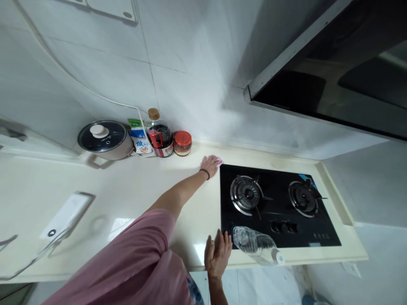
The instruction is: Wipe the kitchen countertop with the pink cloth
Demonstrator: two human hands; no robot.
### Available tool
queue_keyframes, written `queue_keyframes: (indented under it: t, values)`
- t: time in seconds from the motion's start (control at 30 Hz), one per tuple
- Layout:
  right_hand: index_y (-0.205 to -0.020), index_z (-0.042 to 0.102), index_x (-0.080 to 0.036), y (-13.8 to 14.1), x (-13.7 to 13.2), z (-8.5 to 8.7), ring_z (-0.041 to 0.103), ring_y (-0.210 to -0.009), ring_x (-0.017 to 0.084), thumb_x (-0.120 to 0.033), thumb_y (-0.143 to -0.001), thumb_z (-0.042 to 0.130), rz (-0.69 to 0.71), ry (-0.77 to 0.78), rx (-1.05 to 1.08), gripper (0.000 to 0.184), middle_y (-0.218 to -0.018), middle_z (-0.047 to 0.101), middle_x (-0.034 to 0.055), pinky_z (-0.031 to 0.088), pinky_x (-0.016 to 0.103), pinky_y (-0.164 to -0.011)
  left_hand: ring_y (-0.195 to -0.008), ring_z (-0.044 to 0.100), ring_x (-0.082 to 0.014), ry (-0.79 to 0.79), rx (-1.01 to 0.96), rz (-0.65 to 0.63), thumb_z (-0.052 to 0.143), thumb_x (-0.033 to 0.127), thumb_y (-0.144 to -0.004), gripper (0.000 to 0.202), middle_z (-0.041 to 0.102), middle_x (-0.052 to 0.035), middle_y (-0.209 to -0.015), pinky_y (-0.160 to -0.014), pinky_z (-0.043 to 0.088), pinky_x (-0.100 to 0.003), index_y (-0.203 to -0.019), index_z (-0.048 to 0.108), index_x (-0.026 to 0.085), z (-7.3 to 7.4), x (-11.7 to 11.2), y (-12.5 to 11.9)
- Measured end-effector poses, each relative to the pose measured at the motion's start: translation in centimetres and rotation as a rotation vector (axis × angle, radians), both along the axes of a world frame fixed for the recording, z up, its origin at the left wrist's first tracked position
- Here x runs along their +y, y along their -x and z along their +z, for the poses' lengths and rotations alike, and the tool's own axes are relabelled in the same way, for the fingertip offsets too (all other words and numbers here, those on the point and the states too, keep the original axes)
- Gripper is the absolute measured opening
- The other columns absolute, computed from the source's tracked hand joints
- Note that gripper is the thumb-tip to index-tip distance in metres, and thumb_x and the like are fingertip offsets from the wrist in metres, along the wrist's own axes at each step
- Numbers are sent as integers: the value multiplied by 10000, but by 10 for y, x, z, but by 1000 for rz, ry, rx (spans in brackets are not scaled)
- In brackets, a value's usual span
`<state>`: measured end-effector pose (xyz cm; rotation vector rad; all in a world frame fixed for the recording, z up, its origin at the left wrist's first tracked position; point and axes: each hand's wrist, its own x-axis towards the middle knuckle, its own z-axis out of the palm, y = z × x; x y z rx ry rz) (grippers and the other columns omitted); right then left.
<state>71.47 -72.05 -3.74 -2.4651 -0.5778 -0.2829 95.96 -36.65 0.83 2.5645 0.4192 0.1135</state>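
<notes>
My left hand (210, 166) reaches out over the cream countertop (190, 190) to the hob's back left corner. Its fingers press on a pink cloth (218, 161), which is mostly covered by the hand. At the front edge, my right hand (219, 255) rests palm down with its fingers apart and nothing held, the fingertips by the front left corner of the black gas hob (270, 207). Just right of this hand, a clear plastic bottle (256, 245) with a white cap appears to lie across the hob's front edge.
Against the wall stand an electric pot (119, 148) with a glass lid, a blue and white packet (141, 140), a bottle of dark liquid (161, 135) and a red-lidded jar (182, 144). A white power strip (68, 214) lies left. The range hood (333, 72) overhangs the right.
</notes>
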Motion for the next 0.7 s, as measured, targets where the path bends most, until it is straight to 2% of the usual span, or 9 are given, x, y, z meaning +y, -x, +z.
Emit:
queue_keyframes:
  t: [0.1,0.2,0.27,0.37,0.43,0.5,0.6,0.7]
  values:
    - [-1558,574,-139,0,1,2,415,-1562,421,-541,-1129,450,3,4,1,601,-1568,566,271,361,723,-1232,-1463,479,-297,-5,-54,-126,490,174,-1034,542,654,-84,-1518,-1228,350,-563,-1530,641,327,-7,-19,32]
    - [-1551,585,-143,0,1,3,414,-1562,428,-553,-1127,450,6,9,3,605,-1565,567,271,363,725,-1228,-1339,534,-289,25,-89,-125,474,177,-1049,470,708,-86,-1402,-1134,412,-510,-1436,708,307,-7,-16,46]
    - [-1540,596,-144,0,1,3,417,-1559,431,-560,-1126,444,6,14,2,607,-1565,568,271,361,730,-1227,-1324,526,-296,36,-125,-29,457,184,-1058,486,693,-97,-1423,-1120,411,-501,-1471,686,298,0,0,35]
    - [-1536,602,-147,0,0,2,419,-1558,432,-562,-1124,451,-1,20,6,604,-1561,572,269,362,735,-1226,-1360,489,-316,31,-142,86,450,203,-1062,531,651,-117,-1478,-1150,383,-511,-1557,619,300,16,31,-3]
    - [-1536,602,-147,1,0,2,416,-1561,430,-555,-1125,456,-4,22,6,598,-1562,572,270,365,735,-1226,-1379,470,-328,30,-105,67,488,225,-1050,548,634,-120,-1485,-1176,358,-526,-1580,593,315,22,49,-26]
    - [-1539,602,-145,1,0,2,416,-1563,428,-550,-1127,451,-10,24,8,597,-1566,568,271,367,736,-1227,-1393,454,-335,34,-74,26,521,232,-1032,566,621,-122,-1488,-1189,338,-543,-1588,580,328,24,56,-37]
    - [-1545,598,-145,1,0,2,421,-1561,425,-551,-1130,442,-15,28,14,601,-1571,565,270,364,734,-1232,-1381,459,-336,31,-68,1,523,219,-1026,547,631,-136,-1444,-1178,337,-550,-1559,605,312,17,45,-21]
    - [-1546,592,-145,1,0,1,429,-1551,415,-547,-1133,440,-11,18,2,596,-1561,573,268,367,729,-1231,-1309,507,-320,19,-61,-81,494,213,-1042,479,674,-147,-1329,-1144,372,-528,-1483,671,267,4,21,22]
